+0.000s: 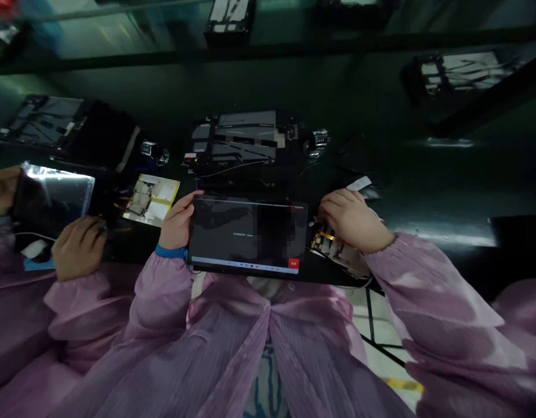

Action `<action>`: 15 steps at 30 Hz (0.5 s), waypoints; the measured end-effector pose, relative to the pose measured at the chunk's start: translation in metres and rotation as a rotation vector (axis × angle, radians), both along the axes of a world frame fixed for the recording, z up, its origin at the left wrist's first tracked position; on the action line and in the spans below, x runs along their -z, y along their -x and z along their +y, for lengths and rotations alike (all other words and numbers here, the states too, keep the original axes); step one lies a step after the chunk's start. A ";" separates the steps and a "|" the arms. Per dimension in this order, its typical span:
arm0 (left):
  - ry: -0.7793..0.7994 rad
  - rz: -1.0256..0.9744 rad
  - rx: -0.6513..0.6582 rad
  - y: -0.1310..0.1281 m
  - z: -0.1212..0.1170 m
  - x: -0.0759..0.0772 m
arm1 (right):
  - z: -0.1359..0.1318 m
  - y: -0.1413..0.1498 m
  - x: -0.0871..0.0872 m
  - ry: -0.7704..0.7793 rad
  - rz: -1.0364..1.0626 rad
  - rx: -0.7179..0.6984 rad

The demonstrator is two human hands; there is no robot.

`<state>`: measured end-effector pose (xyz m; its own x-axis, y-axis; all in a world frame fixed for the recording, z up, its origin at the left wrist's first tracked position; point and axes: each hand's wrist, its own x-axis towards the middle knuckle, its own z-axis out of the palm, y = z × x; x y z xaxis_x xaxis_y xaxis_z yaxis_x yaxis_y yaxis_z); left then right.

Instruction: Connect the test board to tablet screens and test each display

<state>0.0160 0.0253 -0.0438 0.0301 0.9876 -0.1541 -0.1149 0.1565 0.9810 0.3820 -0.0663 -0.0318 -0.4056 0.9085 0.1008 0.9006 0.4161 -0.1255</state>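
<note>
My left hand (176, 223), with a blue band at its wrist, grips the left edge of a tablet screen (224, 235). The screen is lit, with a dark picture, a light bar along the bottom and a red button in the lower right corner. To its right, my right hand (352, 220) bends over a circuit board (344, 252) with an orange ribbon cable (331, 237). Its fingers are curled and pressed together at the board's upper left end. Whatever lies between those fingertips is hidden. A white cable runs below the board.
Behind the tablet lies an opened device stack (246, 136), with shiny metal pieces (318, 142) beside it. Another board on a yellow-edged sheet (167, 191) lies left. At far left a co-worker's hands (79, 247) are at another tablet (54, 194). Farther back, more opened devices (468, 72) lie.
</note>
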 end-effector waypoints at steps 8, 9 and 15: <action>0.006 0.066 -0.009 0.001 0.002 -0.001 | -0.006 0.000 0.012 0.017 0.086 -0.022; 0.006 0.077 -0.008 0.000 0.002 -0.001 | -0.005 -0.002 0.012 0.015 0.089 -0.022; -0.078 0.170 -0.070 -0.001 0.002 0.002 | -0.016 -0.013 -0.012 -0.159 0.380 0.154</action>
